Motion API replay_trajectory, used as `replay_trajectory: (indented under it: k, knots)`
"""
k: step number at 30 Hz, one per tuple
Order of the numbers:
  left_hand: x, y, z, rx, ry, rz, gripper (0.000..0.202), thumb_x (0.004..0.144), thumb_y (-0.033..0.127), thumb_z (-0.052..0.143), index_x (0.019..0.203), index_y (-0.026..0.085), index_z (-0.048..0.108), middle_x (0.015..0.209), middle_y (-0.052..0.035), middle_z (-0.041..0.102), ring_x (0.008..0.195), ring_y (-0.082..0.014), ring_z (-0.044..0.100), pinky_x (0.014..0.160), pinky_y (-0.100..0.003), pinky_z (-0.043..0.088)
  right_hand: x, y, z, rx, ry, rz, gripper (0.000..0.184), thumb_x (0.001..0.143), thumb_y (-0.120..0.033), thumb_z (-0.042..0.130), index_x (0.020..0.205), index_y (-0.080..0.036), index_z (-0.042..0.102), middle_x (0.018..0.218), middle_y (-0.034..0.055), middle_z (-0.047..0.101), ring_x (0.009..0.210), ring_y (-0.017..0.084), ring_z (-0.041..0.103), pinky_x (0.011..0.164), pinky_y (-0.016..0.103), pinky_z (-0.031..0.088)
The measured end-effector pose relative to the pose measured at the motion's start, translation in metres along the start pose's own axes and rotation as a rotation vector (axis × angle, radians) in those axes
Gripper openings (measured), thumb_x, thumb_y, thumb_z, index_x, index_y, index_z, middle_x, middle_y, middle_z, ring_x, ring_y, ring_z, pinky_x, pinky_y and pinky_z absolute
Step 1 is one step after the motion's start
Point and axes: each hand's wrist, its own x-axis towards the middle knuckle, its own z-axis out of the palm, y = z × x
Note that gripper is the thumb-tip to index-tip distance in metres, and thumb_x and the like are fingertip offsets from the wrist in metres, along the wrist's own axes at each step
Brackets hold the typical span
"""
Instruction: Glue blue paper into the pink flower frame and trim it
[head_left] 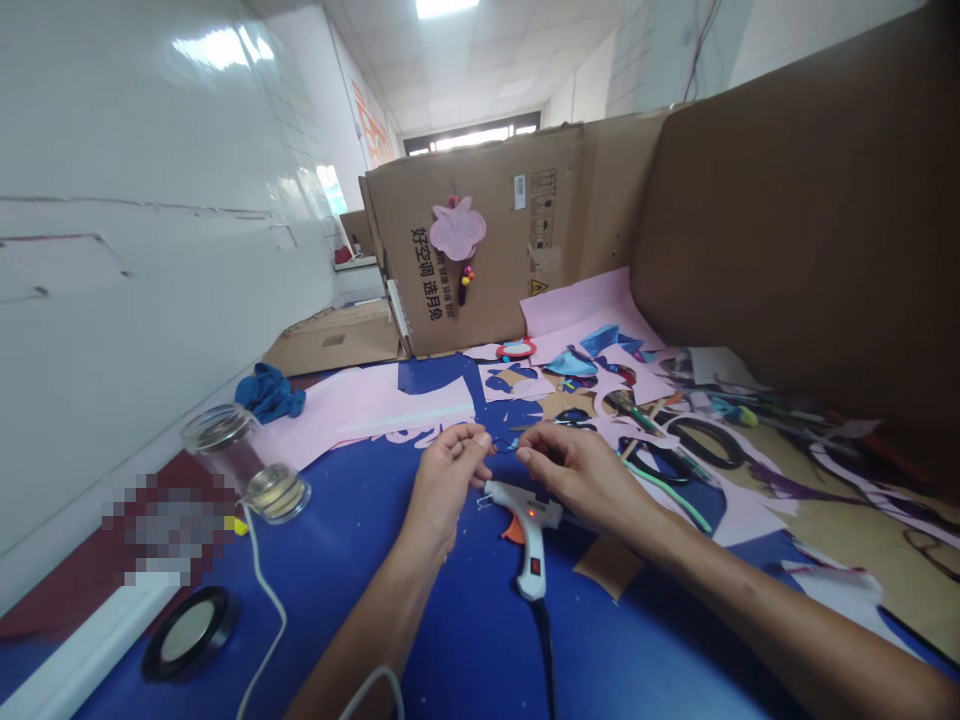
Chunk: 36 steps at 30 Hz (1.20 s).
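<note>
Over the blue table, my left hand [452, 465] is closed, with thumb and forefinger pinched together at one side of a small thin dark loop [501, 448]. From the other side my right hand [564, 462] pinches at the same loop, close to a tiny light-blue bit [514, 443]; its exact kind is too small to tell. Just below both hands lies a white hot glue gun [532, 560] with an orange trigger and a lit red light. Its nozzle end is beside my left fingertips, and its black cord runs toward me.
Pink sheets [375, 400] and cut scraps spread behind and to the right, with scissors, a black tape ring [705, 442] and blue fabric [571, 362]. A clear jar [225, 440], a black tape roll [187, 632] and a white cable stand left. Cardboard walls [487, 280] enclose the back and right.
</note>
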Motion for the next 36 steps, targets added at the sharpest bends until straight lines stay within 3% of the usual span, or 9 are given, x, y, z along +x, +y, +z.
replay_trajectory:
  k: [4,8,11,20,36]
  knots:
    - [-0.0026,0.0003,0.0017,0.011,-0.062,-0.065,0.051,0.075,0.048,0.084,0.113,0.017,0.072,0.09,-0.0058,0.074,0.062,-0.0101,0.06,0.056,-0.021,0.046,-0.0003,0.0001,0.0001,0.02,-0.003,-0.01,0.015,0.1,-0.027,0.058,0.089,-0.023,0.068,0.074,-0.0034,0.067,0.065,0.015,0.057,0.061,0.027,0.04]
    - [-0.0017,-0.0024,0.0006,0.019,-0.079,-0.063,0.032,0.074,0.043,0.083,0.089,0.016,0.074,0.081,-0.0057,0.074,0.059,-0.0095,0.058,0.057,-0.021,0.045,-0.0005,-0.0021,0.0005,0.016,-0.005,-0.02,0.016,0.1,-0.027,0.059,0.089,-0.022,0.069,0.074,-0.0032,0.067,0.066,0.015,0.058,0.061,0.027,0.04]
    - [0.0003,-0.0033,-0.001,0.005,-0.056,-0.026,0.026,0.073,0.039,0.082,0.081,0.016,0.072,0.079,-0.0057,0.075,0.059,-0.0095,0.058,0.058,-0.021,0.045,-0.0004,-0.0047,0.0007,0.021,-0.009,-0.023,0.016,0.099,-0.026,0.059,0.088,-0.022,0.069,0.074,-0.0026,0.067,0.067,0.015,0.058,0.062,0.027,0.041]
    - [0.001,0.0023,0.0,-0.01,-0.028,0.054,0.023,0.071,0.036,0.083,0.079,0.017,0.073,0.08,-0.0053,0.076,0.062,-0.0109,0.06,0.058,-0.021,0.046,-0.0003,-0.0077,0.0011,0.033,-0.016,0.002,0.014,0.099,-0.026,0.059,0.091,-0.022,0.069,0.072,-0.0034,0.065,0.063,0.014,0.056,0.06,0.027,0.039]
    - [0.0037,0.005,-0.002,-0.016,-0.027,0.073,0.023,0.07,0.036,0.085,0.078,0.016,0.075,0.077,-0.0038,0.074,0.062,-0.0113,0.06,0.058,-0.021,0.047,0.0019,-0.008,0.0005,-0.058,-0.004,-0.041,0.012,0.096,-0.021,0.063,0.088,-0.022,0.072,0.075,-0.0035,0.07,0.066,0.013,0.058,0.062,0.026,0.039]
